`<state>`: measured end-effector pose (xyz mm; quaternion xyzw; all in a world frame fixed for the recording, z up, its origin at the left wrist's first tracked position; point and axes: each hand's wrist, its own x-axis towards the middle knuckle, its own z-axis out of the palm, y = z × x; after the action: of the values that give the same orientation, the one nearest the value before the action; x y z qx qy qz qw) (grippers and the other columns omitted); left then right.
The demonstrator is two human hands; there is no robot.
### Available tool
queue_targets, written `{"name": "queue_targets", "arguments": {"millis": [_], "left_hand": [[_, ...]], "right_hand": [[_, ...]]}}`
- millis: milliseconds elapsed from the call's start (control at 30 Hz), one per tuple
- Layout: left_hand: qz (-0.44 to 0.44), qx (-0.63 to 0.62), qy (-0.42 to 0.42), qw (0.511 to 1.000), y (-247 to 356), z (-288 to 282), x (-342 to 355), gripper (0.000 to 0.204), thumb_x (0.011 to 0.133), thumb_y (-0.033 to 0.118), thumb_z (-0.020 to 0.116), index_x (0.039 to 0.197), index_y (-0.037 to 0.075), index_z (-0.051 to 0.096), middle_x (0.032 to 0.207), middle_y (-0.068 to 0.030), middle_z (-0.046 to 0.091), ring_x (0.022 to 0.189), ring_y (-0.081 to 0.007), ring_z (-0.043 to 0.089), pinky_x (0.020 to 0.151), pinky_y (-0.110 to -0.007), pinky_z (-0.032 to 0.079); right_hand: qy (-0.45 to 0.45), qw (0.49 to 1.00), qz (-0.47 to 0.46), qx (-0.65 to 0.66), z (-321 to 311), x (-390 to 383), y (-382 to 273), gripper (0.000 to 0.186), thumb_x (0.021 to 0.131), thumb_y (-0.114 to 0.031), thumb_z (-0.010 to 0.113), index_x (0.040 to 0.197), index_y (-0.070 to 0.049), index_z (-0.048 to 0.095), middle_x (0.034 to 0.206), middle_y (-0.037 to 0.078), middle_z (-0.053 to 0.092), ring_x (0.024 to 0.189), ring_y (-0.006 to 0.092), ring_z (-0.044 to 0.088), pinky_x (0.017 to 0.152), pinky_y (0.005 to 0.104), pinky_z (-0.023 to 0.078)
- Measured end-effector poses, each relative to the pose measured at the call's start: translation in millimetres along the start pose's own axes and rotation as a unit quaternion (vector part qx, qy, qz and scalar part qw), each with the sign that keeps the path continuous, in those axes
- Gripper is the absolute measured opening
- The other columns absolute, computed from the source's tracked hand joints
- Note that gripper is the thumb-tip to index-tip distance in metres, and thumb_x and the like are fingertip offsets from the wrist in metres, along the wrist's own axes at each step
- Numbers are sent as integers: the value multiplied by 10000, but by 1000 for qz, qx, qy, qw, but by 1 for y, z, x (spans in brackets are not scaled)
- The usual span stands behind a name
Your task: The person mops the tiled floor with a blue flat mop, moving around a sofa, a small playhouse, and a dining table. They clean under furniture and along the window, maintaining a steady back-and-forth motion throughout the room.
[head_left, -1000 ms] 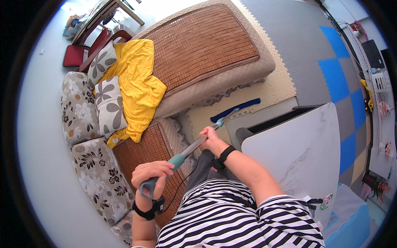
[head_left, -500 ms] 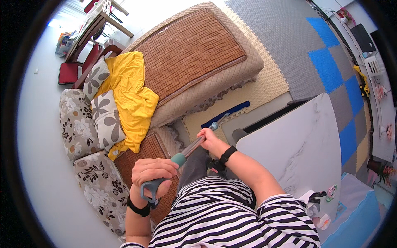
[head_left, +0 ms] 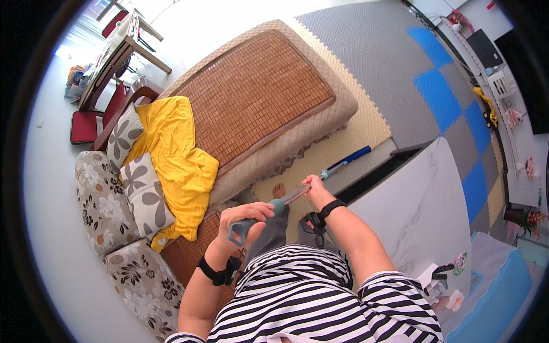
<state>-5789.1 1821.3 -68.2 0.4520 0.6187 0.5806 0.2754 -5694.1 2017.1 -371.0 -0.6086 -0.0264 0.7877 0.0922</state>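
Observation:
My left hand (head_left: pixel 245 218) is wrapped round the grey-and-green handle end of a mop (head_left: pixel 279 205). Farther along, my right hand (head_left: pixel 313 187) grips the metal pole. The mop's flat dark blue head (head_left: pixel 354 154) rests low on the floor beside the white marble-look table (head_left: pixel 404 200), partly hidden behind the pole's joint. A cream foam mat (head_left: pixel 267 188) lies below, with my bare foot (head_left: pixel 279 191) on it, close to the mattress edge.
A mattress with a woven mat (head_left: pixel 257 86) carries a yellow cloth (head_left: pixel 174 148) and patterned pillows (head_left: pixel 141 194). Red chairs (head_left: pixel 84 127) and a wooden table (head_left: pixel 148 54) are at back left. Grey-blue foam tiles (head_left: pixel 434 103) and a white cabinet (head_left: pixel 523 177) line the right.
Both hands and the mop have shifted right, and the blue head has swung closer to the marble table's far corner. My bare foot has come into sight. The surrounding room has shifted in view.

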Motion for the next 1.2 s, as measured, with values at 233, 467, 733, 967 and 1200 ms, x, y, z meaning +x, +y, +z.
{"name": "queue_targets", "arguments": {"millis": [233, 467, 733, 967, 1200], "left_hand": [[18, -18, -74, 997, -7, -60, 40, 125, 776, -5, 716, 875, -16, 642, 966, -154, 699, 984, -323, 693, 890, -396, 543], [87, -77, -183, 976, -15, -62, 104, 249, 771, 63, 786, 947, -2, 622, 1061, -157, 673, 1095, -338, 644, 932, -415, 518], [119, 37, -285, 951, -11, -20, 194, 310, 735, 121, 803, 947, 60, 584, 1111, -99, 662, 1054, -277, 655, 863, -368, 546], [133, 104, -321, 932, -34, 35, 294, 213, 769, 130, 744, 909, 91, 588, 1113, -69, 649, 1009, -275, 655, 811, -363, 538], [104, -103, -306, 941, -61, 102, 410, 56, 811, -10, 651, 798, 40, 628, 935, -76, 673, 904, -257, 659, 994, -485, 467]], "right_hand": [[28, 995, -53, 81, 39, 2, -31, 162, 781, -96, 521, 666, -107, 406, 564, 59, 457, 476, 230, 496, 530, 384, 490], [13, 964, -84, 252, 64, -33, -111, 157, 846, -143, 465, 745, -107, 350, 578, 31, 407, 482, 160, 425, 476, 299, 438], [29, 973, -184, 136, 53, -13, -179, 119, 919, -130, 436, 817, -76, 405, 605, 67, 465, 518, 202, 502, 503, 347, 478], [80, 976, -185, 76, 46, 35, -257, 166, 919, -161, 457, 785, -66, 441, 616, 85, 480, 554, 234, 528, 512, 364, 475], [20, 968, -95, 230, 51, 76, -338, 173, 911, -127, 445, 747, -89, 406, 605, 48, 438, 527, 174, 486, 492, 297, 442]]}}
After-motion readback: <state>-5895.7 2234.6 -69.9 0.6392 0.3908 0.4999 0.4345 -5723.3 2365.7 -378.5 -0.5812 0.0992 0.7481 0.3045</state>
